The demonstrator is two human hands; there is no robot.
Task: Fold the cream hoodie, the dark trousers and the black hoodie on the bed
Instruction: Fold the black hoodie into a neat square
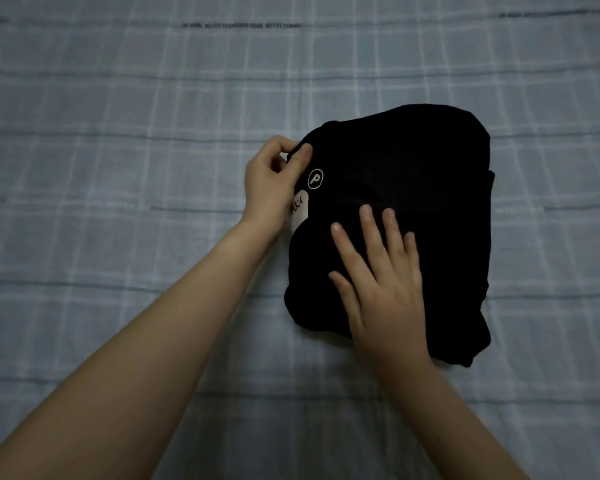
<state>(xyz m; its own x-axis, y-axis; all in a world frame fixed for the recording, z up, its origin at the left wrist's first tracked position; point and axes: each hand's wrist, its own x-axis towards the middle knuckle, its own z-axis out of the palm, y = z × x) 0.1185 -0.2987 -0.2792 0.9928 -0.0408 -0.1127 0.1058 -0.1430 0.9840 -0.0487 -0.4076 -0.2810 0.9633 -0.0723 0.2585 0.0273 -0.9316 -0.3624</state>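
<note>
The black hoodie [413, 188] is lying folded on the bed [118, 133], with no bed edge showing. The left hand [271, 188] is pinching its far-left corner. The right hand [381, 282] is pressing it flat, fingers spread. The cloth is looking soft, bulky and probably springy, so corners seem best for holding.

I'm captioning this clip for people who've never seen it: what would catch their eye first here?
A folded black garment sits right of centre on the pale blue checked bed sheet, dark against it. The right hand presses flat on it while the left hand pinches its upper-left edge, beside a white circled P logo.
</note>
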